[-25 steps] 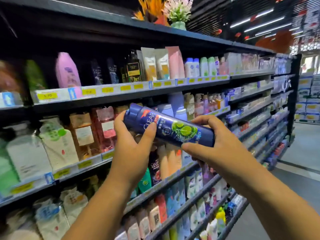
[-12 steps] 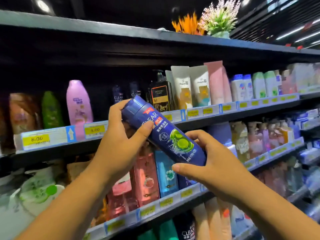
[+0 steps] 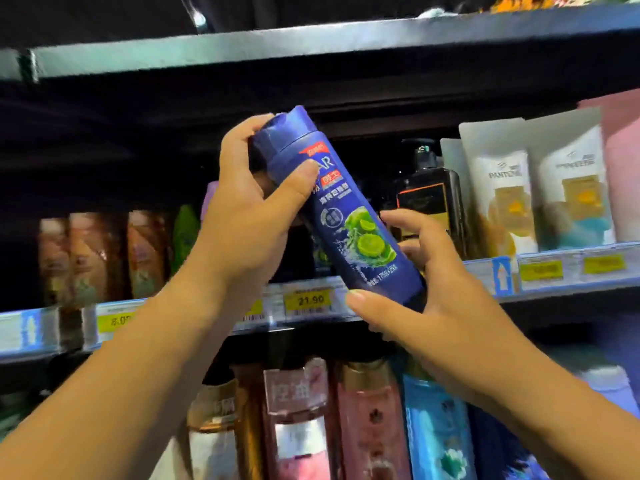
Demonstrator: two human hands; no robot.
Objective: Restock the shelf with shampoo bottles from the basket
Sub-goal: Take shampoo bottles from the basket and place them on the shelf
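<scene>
The left hand (image 3: pixel 256 209) grips the blue shampoo bottle (image 3: pixel 349 220) just below its cap, thumb across the label, fingers curled behind. The right hand (image 3: pixel 433 306) cups the base, thumb beneath and fingers bent round the far side. The bottle is tilted, cap up and leftward, held in front of the shelf's front edge (image 3: pixel 571 285), above the 21.90 price tag (image 3: pixel 308 300). Behind it on that shelf stand a black pump bottle (image 3: pixel 433 199) and 2 white tubes (image 3: pixel 498 181) to its right.
</scene>
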